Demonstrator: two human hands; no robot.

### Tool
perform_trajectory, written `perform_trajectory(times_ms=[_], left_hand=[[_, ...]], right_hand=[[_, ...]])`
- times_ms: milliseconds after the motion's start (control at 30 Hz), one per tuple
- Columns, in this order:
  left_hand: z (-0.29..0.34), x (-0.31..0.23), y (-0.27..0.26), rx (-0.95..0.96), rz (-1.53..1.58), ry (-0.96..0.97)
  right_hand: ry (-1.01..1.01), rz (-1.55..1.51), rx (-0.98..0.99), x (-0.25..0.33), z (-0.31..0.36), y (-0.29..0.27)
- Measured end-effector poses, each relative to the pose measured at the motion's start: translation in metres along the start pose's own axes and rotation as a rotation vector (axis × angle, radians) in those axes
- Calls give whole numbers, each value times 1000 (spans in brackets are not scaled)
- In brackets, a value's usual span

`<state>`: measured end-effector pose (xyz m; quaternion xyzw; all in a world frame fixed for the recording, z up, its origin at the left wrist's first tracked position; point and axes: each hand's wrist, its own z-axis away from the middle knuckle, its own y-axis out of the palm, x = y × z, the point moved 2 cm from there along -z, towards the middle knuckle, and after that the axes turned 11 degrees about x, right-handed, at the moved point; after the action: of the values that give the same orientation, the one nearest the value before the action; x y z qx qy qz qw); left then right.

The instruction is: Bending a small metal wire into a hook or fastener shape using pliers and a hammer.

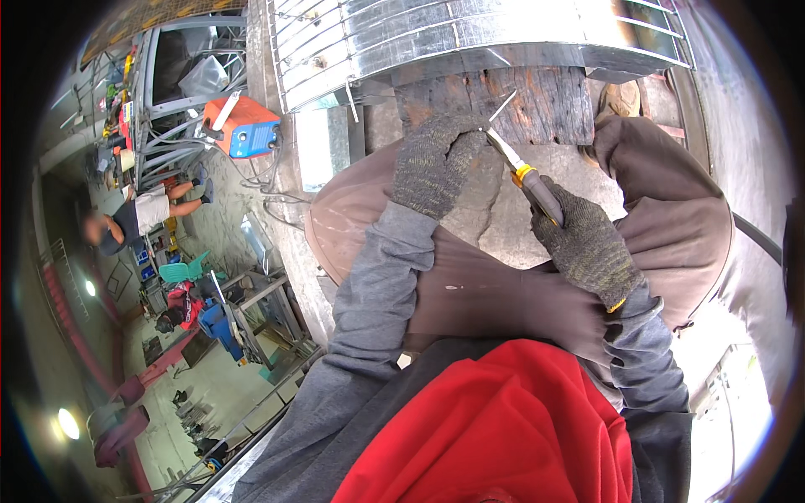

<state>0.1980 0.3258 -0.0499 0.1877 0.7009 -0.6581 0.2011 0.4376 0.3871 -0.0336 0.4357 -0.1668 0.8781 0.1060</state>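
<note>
My right hand (579, 239), in a grey-green knit glove, is closed around the grey handle of an electrode holder (542, 197). This tool has a yellow collar and pale metal jaws that point up and left toward my other glove. My left hand (440, 159), gloved alike, is closed at the jaw tips, around a thin pale welding rod (503, 106). The rod's free end sticks out up and to the right; its other end is hidden by the glove and jaws. Both hands are above the floor, between my bent knees.
Beyond my hands lies a dark, scorched wooden board (537, 105), under a shiny sheet-metal piece with a wire grid (402, 33). An orange and blue welding machine (251, 134) stands at left with cables. Farther left are a person (151, 210), steel frames and clutter. A black cable (759, 237) runs right.
</note>
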Motion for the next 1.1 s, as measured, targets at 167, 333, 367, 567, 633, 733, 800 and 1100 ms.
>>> perform_trajectory(times_ms=[167,333,367,567,633,733,800,1100], left_hand=[[-1,0,-2,18,7,23],[1,-6,-3,-3,-24,-7],[6,-8,0,-20,138,-145],[18,-33,38,262,1388,-697],[15,-53,52,405,1263,-747],[2,-80,68,251,1382,-616],[-1,-89,76,58,1462,-760],[-6,-103,75,-237,1531,-829]], right_hand=[[-6,-5,-17,3,0,-1],[46,8,3,3,-3,-1],[54,14,4,2,-4,-1],[57,-74,75,-3,-7,-4],[53,-31,75,-3,-6,-4],[84,61,70,-2,-4,-6],[89,116,72,-1,-4,-8],[162,79,179,7,-5,-14]])
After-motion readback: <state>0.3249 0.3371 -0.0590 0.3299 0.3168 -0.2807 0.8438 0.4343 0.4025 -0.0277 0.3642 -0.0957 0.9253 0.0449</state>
